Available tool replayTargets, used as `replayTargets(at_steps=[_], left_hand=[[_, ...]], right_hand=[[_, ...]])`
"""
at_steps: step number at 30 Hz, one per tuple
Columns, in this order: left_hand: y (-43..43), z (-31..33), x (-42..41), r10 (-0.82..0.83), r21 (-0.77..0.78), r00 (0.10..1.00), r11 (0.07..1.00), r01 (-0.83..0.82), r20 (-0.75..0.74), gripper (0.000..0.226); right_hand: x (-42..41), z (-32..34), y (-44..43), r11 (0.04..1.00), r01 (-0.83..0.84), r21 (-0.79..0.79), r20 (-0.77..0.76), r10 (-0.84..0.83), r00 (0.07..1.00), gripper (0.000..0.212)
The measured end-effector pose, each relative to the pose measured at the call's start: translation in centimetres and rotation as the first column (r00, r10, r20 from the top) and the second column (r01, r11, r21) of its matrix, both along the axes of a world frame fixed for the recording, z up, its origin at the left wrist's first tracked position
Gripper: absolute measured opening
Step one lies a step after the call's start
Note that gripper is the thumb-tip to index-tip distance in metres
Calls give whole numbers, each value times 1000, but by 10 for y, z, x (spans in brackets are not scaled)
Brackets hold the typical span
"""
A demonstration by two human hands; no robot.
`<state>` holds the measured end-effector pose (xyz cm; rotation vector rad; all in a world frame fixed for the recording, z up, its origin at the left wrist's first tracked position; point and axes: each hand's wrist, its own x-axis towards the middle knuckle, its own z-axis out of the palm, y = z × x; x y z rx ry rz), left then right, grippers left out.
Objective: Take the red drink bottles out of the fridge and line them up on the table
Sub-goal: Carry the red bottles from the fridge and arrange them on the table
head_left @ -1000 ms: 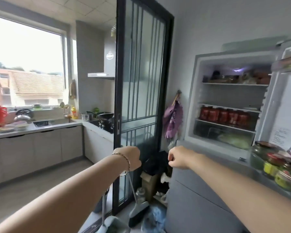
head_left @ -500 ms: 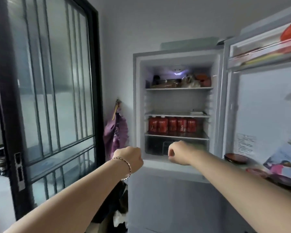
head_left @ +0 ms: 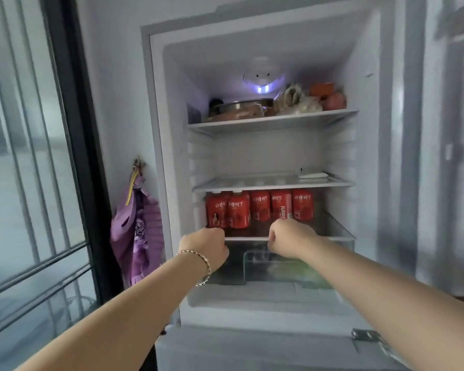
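Several red drink bottles [head_left: 260,208] stand in a row on the lowest glass shelf [head_left: 338,231] of the open fridge [head_left: 169,129]. My left hand [head_left: 206,246], with a bracelet on the wrist, is curled into a fist just below the leftmost bottles and holds nothing. Just under the right part of the row, my right hand [head_left: 285,238] is also a fist, holding nothing. Both hands are at the shelf's front edge, a little short of the bottles.
The top shelf [head_left: 271,120] carries a metal pan, wrapped food and red fruit. A clear crisper drawer [head_left: 252,266] lies under the bottles. The fridge door [head_left: 453,129] stands open on the right. A purple bag [head_left: 134,228] hangs on the left wall beside a black-framed glass door [head_left: 73,129].
The view has swung from the kitchen onto the fridge and come much closer. Both fists have risen toward the shelf with the red bottles.
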<state>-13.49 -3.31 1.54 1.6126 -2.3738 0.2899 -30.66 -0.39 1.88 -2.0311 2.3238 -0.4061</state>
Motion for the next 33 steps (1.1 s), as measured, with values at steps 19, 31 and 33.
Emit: replayTargets(at_steps=[19,31,33], left_hand=[[-197,-23,-17,-163,-18,847,984,178,-506,15],[-175,16,-85,-394,-325,855,901,287,-339,35],[-178,15,-89,-380,-346,869,899,267,-317,30]], right_hand=[[-2,-48,-263,890,137,-435,641,199,741,83],[-6,-54,-212,819,143,-556,491,184,852,70],[-10,-51,-209,828,150,-540,525,192,829,60]])
